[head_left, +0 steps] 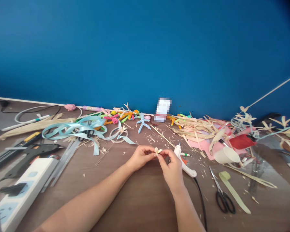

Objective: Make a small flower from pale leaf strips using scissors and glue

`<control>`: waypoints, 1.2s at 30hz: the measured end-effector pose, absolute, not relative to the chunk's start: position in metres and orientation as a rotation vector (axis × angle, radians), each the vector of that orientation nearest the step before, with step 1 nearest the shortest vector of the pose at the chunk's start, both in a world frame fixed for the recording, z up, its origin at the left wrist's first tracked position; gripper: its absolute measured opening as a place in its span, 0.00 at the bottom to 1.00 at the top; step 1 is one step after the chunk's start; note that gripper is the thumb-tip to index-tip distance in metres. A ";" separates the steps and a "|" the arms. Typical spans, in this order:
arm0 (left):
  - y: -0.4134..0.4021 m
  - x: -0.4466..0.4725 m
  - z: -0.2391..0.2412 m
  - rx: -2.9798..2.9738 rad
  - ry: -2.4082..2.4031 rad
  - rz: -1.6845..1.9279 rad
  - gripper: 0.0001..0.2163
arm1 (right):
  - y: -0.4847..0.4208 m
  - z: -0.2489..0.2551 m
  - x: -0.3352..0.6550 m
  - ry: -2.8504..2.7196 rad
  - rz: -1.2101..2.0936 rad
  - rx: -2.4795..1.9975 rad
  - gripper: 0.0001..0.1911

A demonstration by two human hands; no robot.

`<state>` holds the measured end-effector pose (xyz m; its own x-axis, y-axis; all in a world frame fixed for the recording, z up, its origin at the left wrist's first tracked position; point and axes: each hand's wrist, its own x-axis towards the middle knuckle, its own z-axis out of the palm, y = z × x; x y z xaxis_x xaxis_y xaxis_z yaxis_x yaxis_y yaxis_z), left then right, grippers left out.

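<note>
Between the fingertips of both hands is a small cream flower (157, 150) that looks made of thin husk strips. My left hand (142, 157) pinches it from the left, thumb and forefinger closed. From the other side my right hand (170, 166) also grips it with closed fingertips. Just right of that hand lies a white glue gun (186, 165), its body partly hidden behind the hand and its black cord running toward me. Farther right are scissors (222, 196) with black handles, beside a pale green ribbon (235, 193).
At the left lie a white power strip (36, 187), a black glue gun (31, 156) and clear glue sticks (62, 164). Light blue ribbon (72, 130) and pipe-cleaner pieces (143, 122) line the back. Dried husks (193, 125) and a white paper cup (226, 156) are at right.
</note>
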<state>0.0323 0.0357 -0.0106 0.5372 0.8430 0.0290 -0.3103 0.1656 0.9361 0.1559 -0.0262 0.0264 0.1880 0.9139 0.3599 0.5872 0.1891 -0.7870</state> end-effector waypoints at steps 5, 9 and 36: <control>0.035 0.032 -0.009 1.177 0.584 0.909 0.08 | -0.028 0.026 0.158 -1.512 0.442 -1.500 0.02; 0.034 0.031 -0.010 1.244 0.591 0.927 0.08 | -0.029 0.024 0.159 -1.506 0.428 -1.502 0.02; 0.032 0.028 0.002 1.608 0.595 1.002 0.08 | -0.030 0.017 0.161 -1.459 0.447 -1.439 0.04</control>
<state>0.0278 0.0319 0.0020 0.5171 0.8020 0.2992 -0.1210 -0.2775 0.9531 0.1609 -0.0295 0.0172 0.2050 0.9012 0.3817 0.5332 0.2242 -0.8158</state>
